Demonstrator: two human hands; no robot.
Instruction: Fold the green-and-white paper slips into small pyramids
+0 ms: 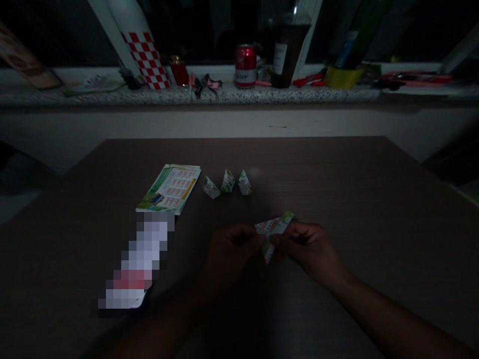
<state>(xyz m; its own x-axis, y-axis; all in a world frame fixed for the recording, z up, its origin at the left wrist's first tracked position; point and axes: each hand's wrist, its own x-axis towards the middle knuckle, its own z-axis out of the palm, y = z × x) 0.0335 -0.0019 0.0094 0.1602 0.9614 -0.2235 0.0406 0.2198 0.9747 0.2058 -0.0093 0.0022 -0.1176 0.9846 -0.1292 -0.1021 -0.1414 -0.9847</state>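
Note:
Between my two hands is a folded piece of printed paper (276,230), white and green with small print, its outline pointed at the top right and at the bottom. My left hand (234,249) pinches its left side between thumb and fingers. On the right side, my right hand (309,244) grips it the same way, thumb in front and fingers partly hidden behind. Beyond my hands, three small folded paper pieces stand on the table: a left one (211,187), a middle one (228,181) and a right one (244,183).
A stack of printed calendar sheets (174,187) lies left on the dark wooden table (355,199), above a blurred-out phone-like object (140,264). On the granite windowsill (224,93) stand a red can (245,66), a checkered bottle (147,60), a dark container (286,55) and a small jar (179,71).

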